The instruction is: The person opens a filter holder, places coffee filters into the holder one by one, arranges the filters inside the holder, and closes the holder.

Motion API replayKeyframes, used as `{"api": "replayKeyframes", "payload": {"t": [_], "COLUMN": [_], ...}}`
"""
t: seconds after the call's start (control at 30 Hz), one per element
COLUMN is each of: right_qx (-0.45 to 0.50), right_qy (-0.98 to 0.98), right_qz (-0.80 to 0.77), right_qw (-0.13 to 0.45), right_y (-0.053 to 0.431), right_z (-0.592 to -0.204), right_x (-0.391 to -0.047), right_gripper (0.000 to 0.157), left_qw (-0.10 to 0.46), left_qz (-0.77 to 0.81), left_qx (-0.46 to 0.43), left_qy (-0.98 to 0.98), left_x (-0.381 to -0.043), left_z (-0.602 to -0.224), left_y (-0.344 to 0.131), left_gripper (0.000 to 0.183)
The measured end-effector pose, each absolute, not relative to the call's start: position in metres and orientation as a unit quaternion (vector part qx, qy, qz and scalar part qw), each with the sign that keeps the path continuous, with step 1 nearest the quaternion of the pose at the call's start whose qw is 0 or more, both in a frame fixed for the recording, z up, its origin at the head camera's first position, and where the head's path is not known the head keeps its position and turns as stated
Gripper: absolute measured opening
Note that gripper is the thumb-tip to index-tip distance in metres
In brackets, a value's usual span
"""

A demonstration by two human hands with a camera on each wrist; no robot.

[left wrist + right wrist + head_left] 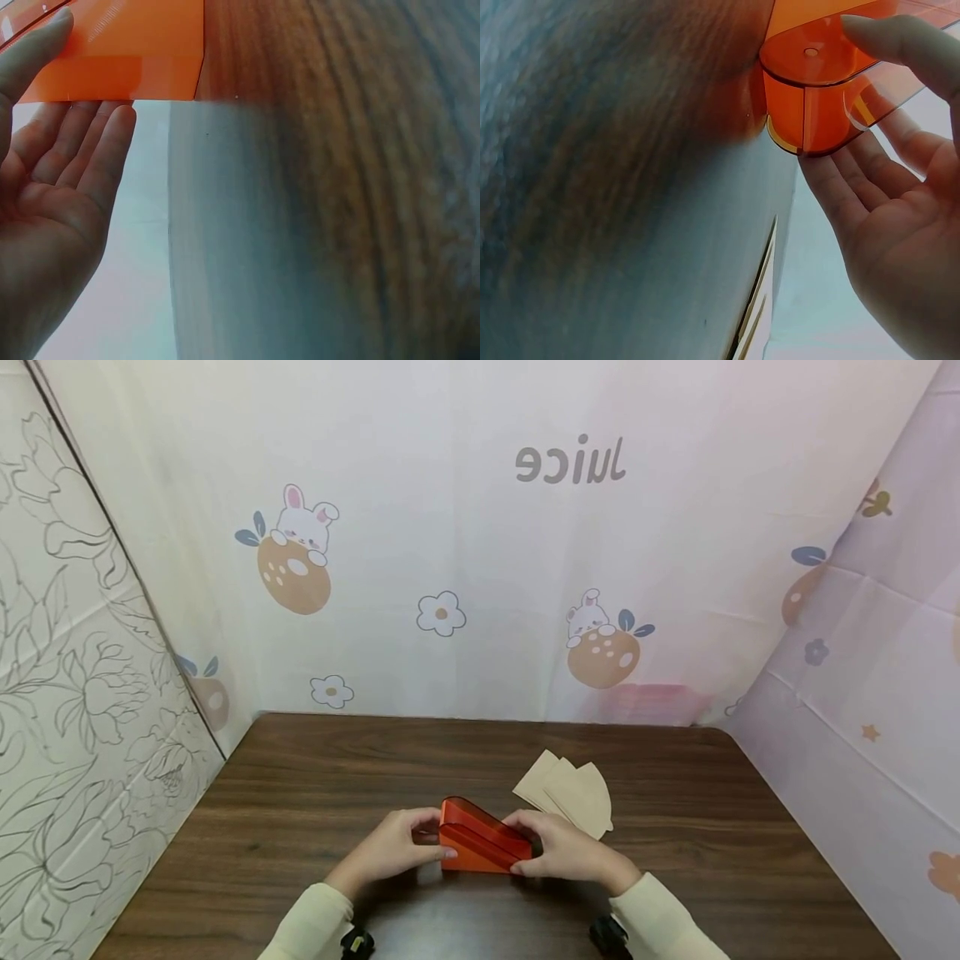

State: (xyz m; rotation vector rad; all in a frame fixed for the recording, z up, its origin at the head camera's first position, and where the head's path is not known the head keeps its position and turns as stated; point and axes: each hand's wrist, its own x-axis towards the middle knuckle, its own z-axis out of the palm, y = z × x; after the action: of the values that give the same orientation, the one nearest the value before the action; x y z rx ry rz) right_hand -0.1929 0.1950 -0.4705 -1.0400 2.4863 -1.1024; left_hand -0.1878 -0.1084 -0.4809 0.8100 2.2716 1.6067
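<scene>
A see-through orange plastic holder (480,843), wedge-shaped with a sloping top, stands on the table near its front. My left hand (393,845) grips its taller left end, thumb on the near face (135,41) and fingers behind. At the lower right end my right hand (566,847) holds it the same way. The right wrist view shows this end's rounded wall (817,112) with a small round hole in the flat face. Just behind my right hand lie several tan, fan-shaped paper coffee filters (581,797), overlapping.
The dark wood-grain table (315,760) reaches back to a printed curtain (390,527). More curtains hang along the left and right sides. Black straps (358,942) with devices sit on both wrists.
</scene>
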Motion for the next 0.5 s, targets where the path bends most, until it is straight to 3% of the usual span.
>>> {"api": "replayKeyframes", "payload": {"t": [0.5], "right_qx": [-0.337], "right_qy": [0.846], "right_qz": [-0.394], "right_qw": [0.125], "right_y": [0.186], "right_z": [-0.459], "right_x": [-0.193], "right_gripper": [0.055], "left_qw": [0.125], "left_qz": [0.556], "left_qx": [0.271], "left_qy": [0.776], "left_x": [-0.188], "left_z": [-0.481], "left_y": [-0.108], "left_gripper": [0.030]}}
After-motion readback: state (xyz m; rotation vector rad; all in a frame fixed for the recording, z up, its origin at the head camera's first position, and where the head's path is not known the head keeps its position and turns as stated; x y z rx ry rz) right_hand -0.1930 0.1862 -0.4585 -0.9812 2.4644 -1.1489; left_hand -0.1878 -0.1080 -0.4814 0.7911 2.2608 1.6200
